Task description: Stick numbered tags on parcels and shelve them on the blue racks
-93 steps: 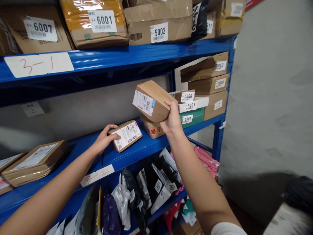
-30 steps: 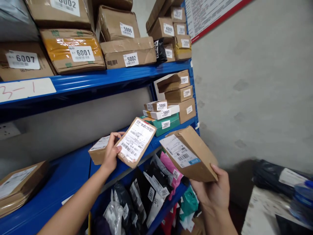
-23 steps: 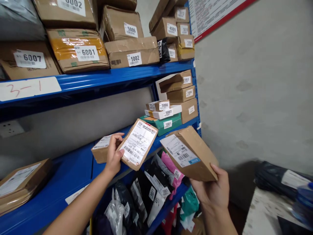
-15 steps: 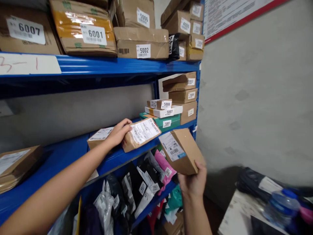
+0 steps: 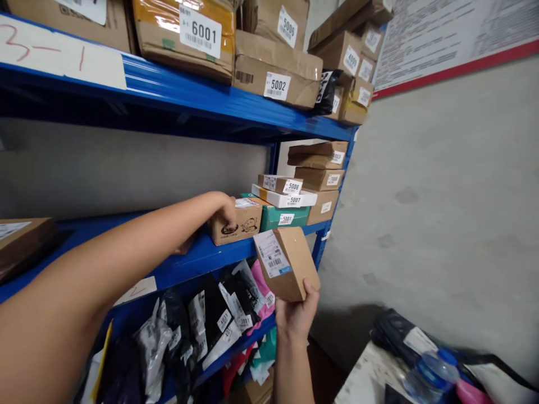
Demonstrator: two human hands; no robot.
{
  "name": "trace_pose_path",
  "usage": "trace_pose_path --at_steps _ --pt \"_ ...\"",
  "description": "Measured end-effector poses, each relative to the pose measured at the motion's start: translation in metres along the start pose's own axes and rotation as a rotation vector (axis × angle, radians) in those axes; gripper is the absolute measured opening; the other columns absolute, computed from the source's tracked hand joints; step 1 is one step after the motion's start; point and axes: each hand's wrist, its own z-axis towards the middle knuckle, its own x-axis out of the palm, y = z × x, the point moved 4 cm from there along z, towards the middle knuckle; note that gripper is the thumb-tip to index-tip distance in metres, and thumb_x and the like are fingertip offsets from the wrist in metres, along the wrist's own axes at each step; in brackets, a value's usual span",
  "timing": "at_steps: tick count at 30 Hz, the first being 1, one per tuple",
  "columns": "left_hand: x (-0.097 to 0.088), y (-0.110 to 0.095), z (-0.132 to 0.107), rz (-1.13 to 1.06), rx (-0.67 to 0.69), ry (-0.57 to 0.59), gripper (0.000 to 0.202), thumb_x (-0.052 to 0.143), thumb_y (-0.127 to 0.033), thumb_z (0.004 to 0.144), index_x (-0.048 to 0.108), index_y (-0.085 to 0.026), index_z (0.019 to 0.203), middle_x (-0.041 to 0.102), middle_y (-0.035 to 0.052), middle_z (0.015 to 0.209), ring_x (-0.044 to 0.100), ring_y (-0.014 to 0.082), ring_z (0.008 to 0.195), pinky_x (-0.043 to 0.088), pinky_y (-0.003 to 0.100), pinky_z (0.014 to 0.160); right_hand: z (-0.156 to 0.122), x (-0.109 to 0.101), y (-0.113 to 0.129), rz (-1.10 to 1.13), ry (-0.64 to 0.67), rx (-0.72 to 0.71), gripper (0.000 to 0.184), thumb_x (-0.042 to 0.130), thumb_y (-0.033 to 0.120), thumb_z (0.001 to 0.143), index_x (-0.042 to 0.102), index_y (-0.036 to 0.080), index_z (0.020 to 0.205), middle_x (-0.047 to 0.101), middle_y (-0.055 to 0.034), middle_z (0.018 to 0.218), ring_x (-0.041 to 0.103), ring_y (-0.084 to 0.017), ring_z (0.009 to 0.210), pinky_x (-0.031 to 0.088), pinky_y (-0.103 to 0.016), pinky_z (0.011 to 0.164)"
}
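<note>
My right hand (image 5: 297, 314) grips a small brown cardboard box (image 5: 304, 252) from below, its thumb on the near side. The box is tilted, and a white shipping label with a blue strip faces left. My left hand (image 5: 225, 212) reaches across the middle shelf, its bent fingers on the left part of another cardboard box (image 5: 249, 225). That one has dark printed drawings on its front and a label on top. It stands beside the green box (image 5: 278, 219), with little or no gap. My left wrist and hand hide part of it.
A white box (image 5: 282, 196) and a small brown box (image 5: 280, 183) lie stacked on the green one. More cartons (image 5: 326, 207) are piled at the shelf's right end. Bagged parcels (image 5: 202, 322) fill the lower shelf. A bottle (image 5: 433, 370) stands on a table at lower right.
The printed box under my left hand has turned and moved back against the green box, so its drawn front shows. My right hand's box has shifted left and slightly down in view.
</note>
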Motion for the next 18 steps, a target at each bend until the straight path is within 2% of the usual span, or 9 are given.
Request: trace_pose_path --at_steps 3,4,6,8,10,12,15,17,18 --pt "-0.017 0.012 -0.002 0.063 0.075 0.196 0.094 0.072 -0.003 0.024 0.071 -0.033 0.113 0.071 0.0031 0.116 0.061 0.0367 0.113 0.053 0.049 0.096 0.001 -0.023 0.007 -0.009 -0.065 0.019 0.059 0.068 0.038 0.071 0.059 0.022 0.127 0.069 -0.0024 0.121 0.069 -0.019 0.101 0.061 -0.026 0.074" --pt "-0.024 0.015 -0.006 0.100 0.109 0.194 0.093 0.070 0.000 0.026 0.072 -0.035 0.112 0.070 0.0015 0.120 0.058 0.0366 0.120 0.048 0.051 0.103 0.002 -0.030 0.010 -0.011 -0.090 0.027 0.059 0.068 0.038 0.071 0.060 0.022 0.127 0.070 -0.0021 0.120 0.069 -0.019 0.100 0.061 -0.025 0.073" --pt "-0.034 0.014 -0.018 0.194 0.168 0.055 0.079 0.069 0.000 0.033 0.075 -0.034 0.105 0.066 0.0025 0.131 0.048 0.0374 0.134 0.035 0.052 0.116 0.002 -0.043 0.015 -0.006 -0.133 0.042 0.060 0.067 0.036 0.070 0.060 0.021 0.128 0.070 -0.0020 0.118 0.069 -0.018 0.098 0.060 -0.024 0.070" --pt "-0.029 0.009 -0.036 0.253 0.208 -0.172 0.059 0.070 -0.009 0.054 0.075 -0.029 0.109 0.058 0.0057 0.143 0.039 0.0346 0.143 0.025 0.049 0.122 0.001 -0.049 0.018 0.006 -0.164 0.049 0.060 0.068 0.035 0.069 0.062 0.021 0.127 0.071 -0.0018 0.117 0.069 -0.018 0.095 0.059 -0.023 0.067" --pt "-0.009 0.005 -0.057 0.233 0.214 -0.344 0.047 0.062 -0.025 0.078 0.070 -0.025 0.124 0.050 0.0097 0.149 0.038 0.0329 0.144 0.026 0.047 0.122 -0.002 -0.051 0.020 0.015 -0.182 0.044 0.060 0.067 0.034 0.069 0.062 0.022 0.127 0.071 -0.0010 0.116 0.069 -0.016 0.091 0.059 -0.022 0.066" --pt "0.014 0.007 -0.073 0.224 0.244 -0.413 0.051 0.060 -0.036 0.086 0.062 -0.026 0.136 0.051 0.0123 0.145 0.042 0.0352 0.139 0.030 0.049 0.119 -0.007 -0.049 0.018 0.023 -0.186 0.059 0.058 0.066 0.035 0.071 0.062 0.023 0.128 0.071 -0.0004 0.115 0.068 -0.016 0.089 0.059 -0.023 0.066" --pt "0.027 0.018 -0.085 0.194 0.383 -0.338 0.058 0.063 -0.028 0.082 0.058 -0.026 0.140 0.058 0.0115 0.133 0.050 0.0319 0.128 0.035 0.046 0.116 -0.017 -0.048 0.012 0.042 -0.200 0.128 0.055 0.067 0.035 0.071 0.064 0.023 0.125 0.073 0.0011 0.109 0.069 -0.015 0.084 0.060 -0.024 0.066" --pt "0.022 0.025 -0.088 0.121 0.448 -0.246 0.052 0.058 -0.020 0.082 0.062 -0.027 0.134 0.060 0.0084 0.130 0.054 0.0264 0.125 0.037 0.040 0.115 -0.022 -0.049 0.009 0.044 -0.204 0.157 0.055 0.068 0.036 0.070 0.064 0.023 0.124 0.074 0.0020 0.102 0.069 -0.015 0.082 0.061 -0.024 0.066" --pt "0.018 0.028 -0.089 0.094 0.421 -0.236 0.047 0.055 -0.017 0.083 0.066 -0.026 0.127 0.061 0.0078 0.127 0.055 0.0251 0.124 0.038 0.038 0.114 -0.024 -0.050 0.008 0.039 -0.201 0.162 0.055 0.069 0.036 0.070 0.064 0.023 0.124 0.075 0.0022 0.100 0.069 -0.015 0.081 0.061 -0.024 0.066"
